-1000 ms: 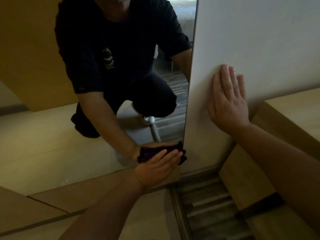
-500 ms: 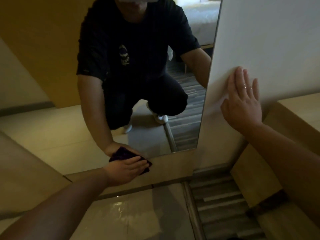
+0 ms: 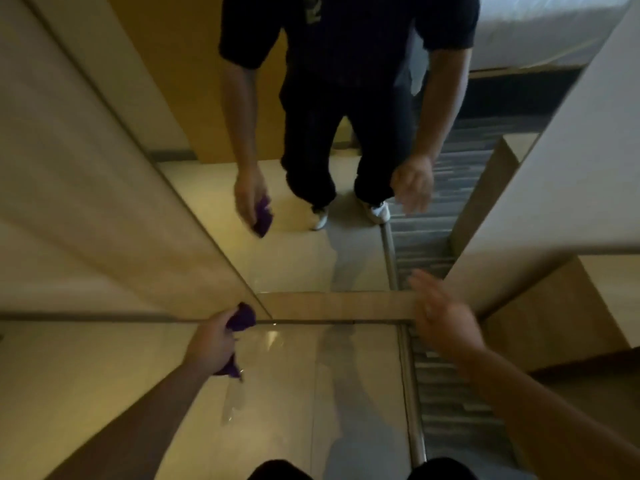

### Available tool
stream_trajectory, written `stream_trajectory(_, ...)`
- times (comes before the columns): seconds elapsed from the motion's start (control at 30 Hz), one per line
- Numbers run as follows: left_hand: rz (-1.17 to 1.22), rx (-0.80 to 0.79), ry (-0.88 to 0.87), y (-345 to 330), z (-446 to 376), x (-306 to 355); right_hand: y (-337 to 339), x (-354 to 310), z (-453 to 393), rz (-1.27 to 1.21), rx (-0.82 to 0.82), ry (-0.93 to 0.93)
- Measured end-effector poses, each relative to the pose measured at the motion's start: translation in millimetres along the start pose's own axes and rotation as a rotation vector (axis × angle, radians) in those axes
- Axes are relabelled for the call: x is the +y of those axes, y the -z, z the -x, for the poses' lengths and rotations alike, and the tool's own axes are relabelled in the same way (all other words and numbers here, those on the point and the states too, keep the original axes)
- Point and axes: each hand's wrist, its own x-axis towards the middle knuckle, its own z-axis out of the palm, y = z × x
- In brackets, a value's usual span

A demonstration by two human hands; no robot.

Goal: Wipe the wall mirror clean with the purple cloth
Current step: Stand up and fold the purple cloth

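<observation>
The wall mirror fills the upper middle of the view and reflects a standing person in dark clothes. My left hand is closed around the bunched purple cloth, which is off the glass, near the mirror's lower left corner above the floor. My right hand hovers with its fingers apart in front of the mirror's lower right corner, touching nothing; it is blurred. The cloth and both hands also show in the reflection.
A wooden skirting strip runs under the mirror. A white wall panel stands to the right, with a wooden cabinet below it. Glossy beige floor tiles meet a strip of grey striped carpet.
The view has risen as I stood up from a crouch. My left hand lifted the cloth off the mirror's bottom edge. My right hand has come off the white wall.
</observation>
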Motion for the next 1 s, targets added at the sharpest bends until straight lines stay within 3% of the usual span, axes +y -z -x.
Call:
stream_trajectory(0.13, 0.690, -0.178, 0.050, 75, 126, 86, 61, -150, 29, -0.131, -0.281, 0.201)
stream_trajectory(0.23, 0.919, -0.286, 0.097, 142, 208, 134, 134, -235, 47, -0.226, -0.439, 0.364)
stream_trajectory(0.4, 1.059, -0.316, 0.107, 217, 315, 173, 236, -320, 72, -0.202, -0.657, 0.613)
stream_trajectory(0.6, 1.163, -0.269, 0.097, 234, 396, 181, 289, -365, 105, -0.029, -0.812, 0.811)
stream_trajectory(0.8, 1.238, -0.057, 0.109, 236, 455, 164, 287, -383, 146, -0.022, -0.820, 0.751)
stream_trajectory(1.0, 1.059, -0.068, 0.146, 241, 502, 136, 266, -410, 194, -0.191, -0.932, 0.729)
